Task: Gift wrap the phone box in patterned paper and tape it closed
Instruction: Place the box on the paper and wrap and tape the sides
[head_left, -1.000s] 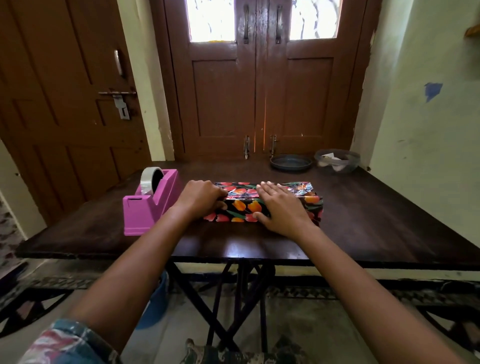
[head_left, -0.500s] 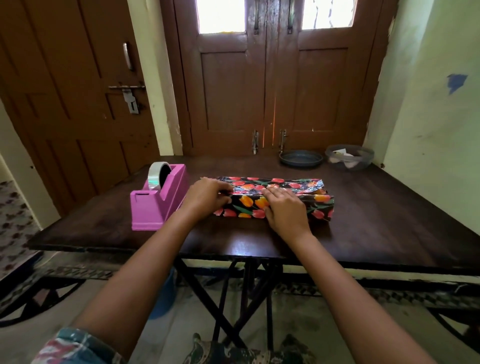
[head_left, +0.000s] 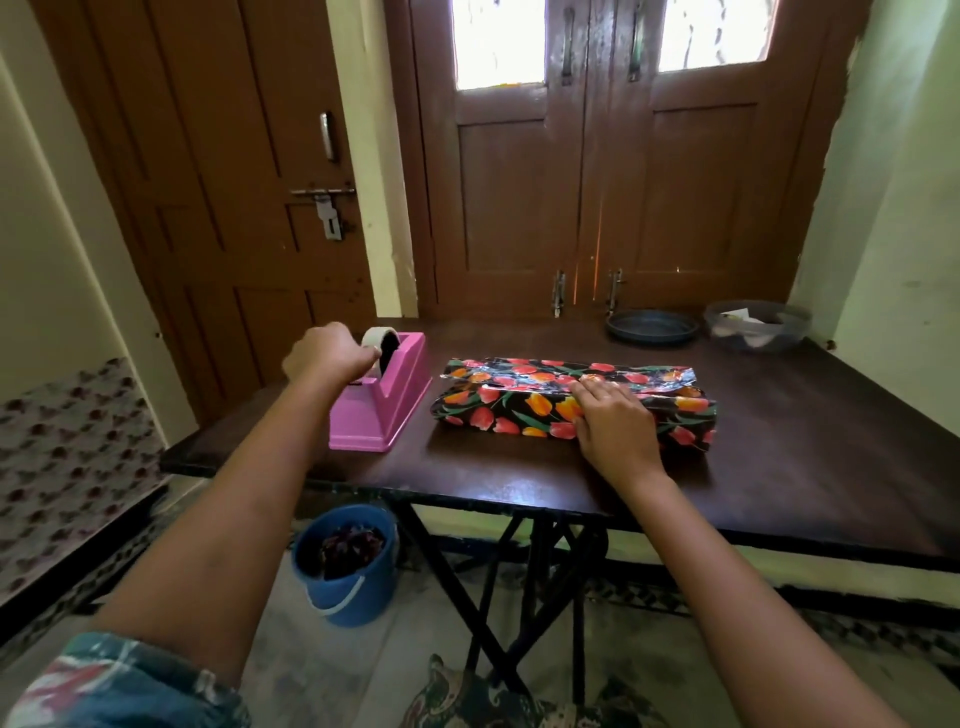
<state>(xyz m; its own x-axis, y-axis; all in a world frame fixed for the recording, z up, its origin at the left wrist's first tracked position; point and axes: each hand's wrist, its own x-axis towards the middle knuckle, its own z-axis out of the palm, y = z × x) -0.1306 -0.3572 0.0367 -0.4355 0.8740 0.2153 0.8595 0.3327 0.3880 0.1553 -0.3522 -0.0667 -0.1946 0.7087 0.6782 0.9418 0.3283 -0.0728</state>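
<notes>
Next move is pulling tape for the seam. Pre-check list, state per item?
1. Seam held down: ok. The right hand lies flat on the patterned paper, fingertips at the overlap.
2. Reach to tape: ok. The left hand is at the tape roll.
3. Tape end in grip: cannot tell, the curled fingers hide it.
4. Dispenser seated: ok. The pink dispenser sits flat on the table, apart from the paper.
5. Seam already taped: cannot tell, no strip visible.

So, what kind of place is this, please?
Most likely a room in a home, not a shop: brown wooden double doors with glass panes, a dark wooden folding table on black metal legs, and a blue plastic bucket on the floor.
</notes>
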